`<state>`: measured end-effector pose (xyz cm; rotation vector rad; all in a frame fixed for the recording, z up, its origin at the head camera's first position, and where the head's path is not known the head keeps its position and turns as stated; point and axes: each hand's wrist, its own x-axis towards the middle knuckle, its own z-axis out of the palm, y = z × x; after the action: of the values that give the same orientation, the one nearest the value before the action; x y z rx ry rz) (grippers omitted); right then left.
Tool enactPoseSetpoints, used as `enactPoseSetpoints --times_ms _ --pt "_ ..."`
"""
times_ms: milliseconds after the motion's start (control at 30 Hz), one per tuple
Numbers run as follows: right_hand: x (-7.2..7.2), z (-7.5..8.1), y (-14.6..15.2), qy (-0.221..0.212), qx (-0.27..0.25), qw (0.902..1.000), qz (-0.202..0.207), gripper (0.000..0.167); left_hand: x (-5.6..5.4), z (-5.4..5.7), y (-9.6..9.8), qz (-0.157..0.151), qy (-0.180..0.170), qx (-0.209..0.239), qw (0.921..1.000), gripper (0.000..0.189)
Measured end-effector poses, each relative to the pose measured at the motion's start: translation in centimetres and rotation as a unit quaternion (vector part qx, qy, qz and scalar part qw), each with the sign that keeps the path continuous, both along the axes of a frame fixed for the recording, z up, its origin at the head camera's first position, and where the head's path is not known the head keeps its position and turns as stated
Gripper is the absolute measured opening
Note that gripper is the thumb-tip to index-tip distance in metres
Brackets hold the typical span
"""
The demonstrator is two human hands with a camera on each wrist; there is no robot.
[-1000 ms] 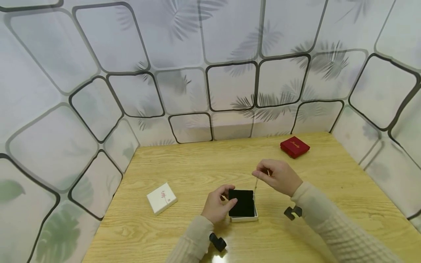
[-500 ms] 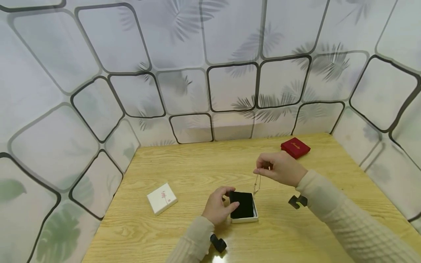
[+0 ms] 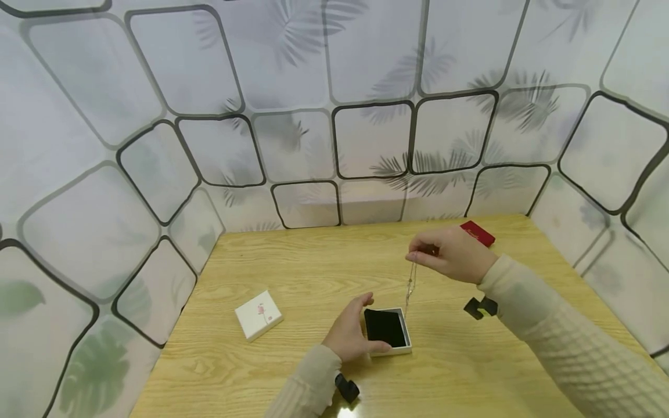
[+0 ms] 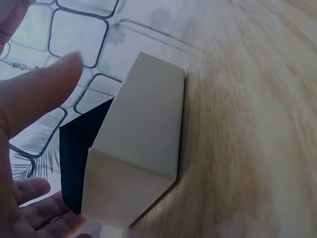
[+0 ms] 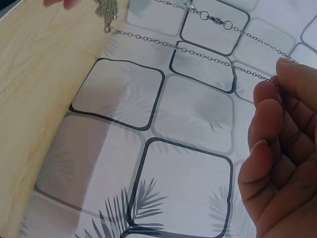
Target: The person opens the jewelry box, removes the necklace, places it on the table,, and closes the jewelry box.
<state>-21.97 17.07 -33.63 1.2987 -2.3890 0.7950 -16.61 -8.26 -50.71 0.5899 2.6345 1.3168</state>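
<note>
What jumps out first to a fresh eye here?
Probably the fine silver chain, hanging from the pinched fingertips of the right hand. Next, the black insert, sitting tilted and partly raised in the small white box beside the left hand. Then the one vivid color: the red box at the table's far right, partly covered by the right hand in the head view.

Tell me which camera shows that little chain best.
The right wrist view: the chain appears close, its separate links clear. The head view shows it thin and tiny; the left wrist view, only short stretches.
</note>
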Motion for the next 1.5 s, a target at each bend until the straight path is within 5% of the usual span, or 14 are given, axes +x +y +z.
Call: enactPoseSetpoints --times_ms 200,567,1267,1500 --pt "0.0 0.5 0.3 -0.051 -0.018 0.9986 -0.003 0.011 0.1 -0.2 -0.3 -0.017 0.002 -0.045 0.9988 0.120" --pt "-0.1 1.8 0.6 -0.131 -0.044 0.9904 0.006 0.008 0.2 -0.2 -0.3 -0.025 0.008 -0.065 0.9975 0.109" --pt "-0.9 4.1 -0.3 -0.092 -0.109 0.9890 0.039 0.023 0.3 -0.1 -0.6 -0.056 0.043 -0.087 0.9937 0.098" --pt "-1.2 4.7 -1.1 -0.108 -0.129 0.9858 0.003 0.023 0.3 -0.1 -0.5 -0.058 0.036 -0.094 0.9932 0.099"
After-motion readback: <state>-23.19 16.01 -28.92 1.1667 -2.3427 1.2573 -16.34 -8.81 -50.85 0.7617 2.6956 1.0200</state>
